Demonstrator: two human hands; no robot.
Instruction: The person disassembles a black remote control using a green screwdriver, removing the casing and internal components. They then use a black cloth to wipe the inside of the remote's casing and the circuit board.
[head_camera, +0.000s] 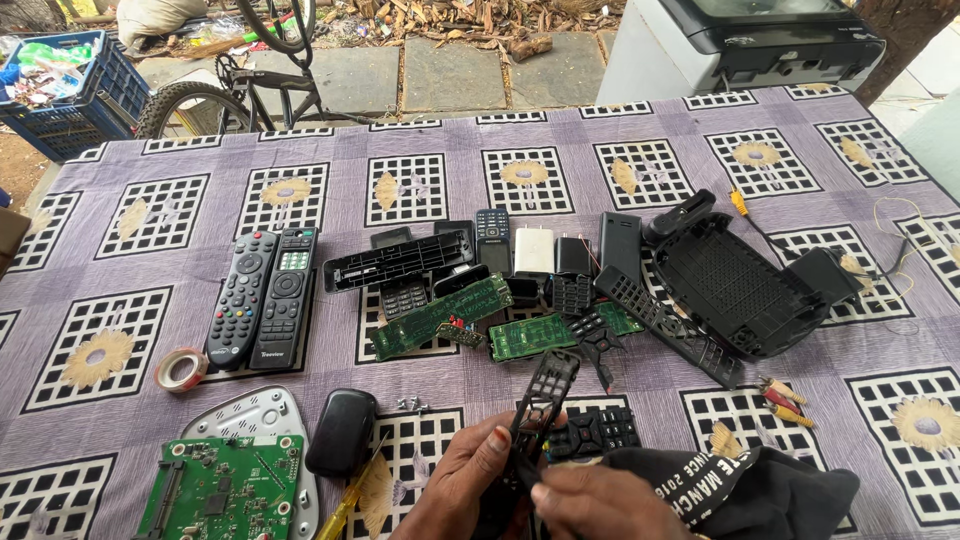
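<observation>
Item: black remote shell (540, 400), held upright at the table's near edge. Left hand (470, 480) gripped its lower part; right hand (590, 500) pinched it from the other side, hands together. Already apart, by the look: two green circuit boards (440, 315), rubber keypad (595, 432), casings. Still whole: two remotes (262, 298) at left. Screwdriver (350, 500) lay near, untouched.

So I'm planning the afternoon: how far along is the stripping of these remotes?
Done: green circuit boards and a rubber keypad lie loose among emptied shells. In hand: left hand and right hand grip a black remote frame. Left: two remotes lie intact.
</observation>
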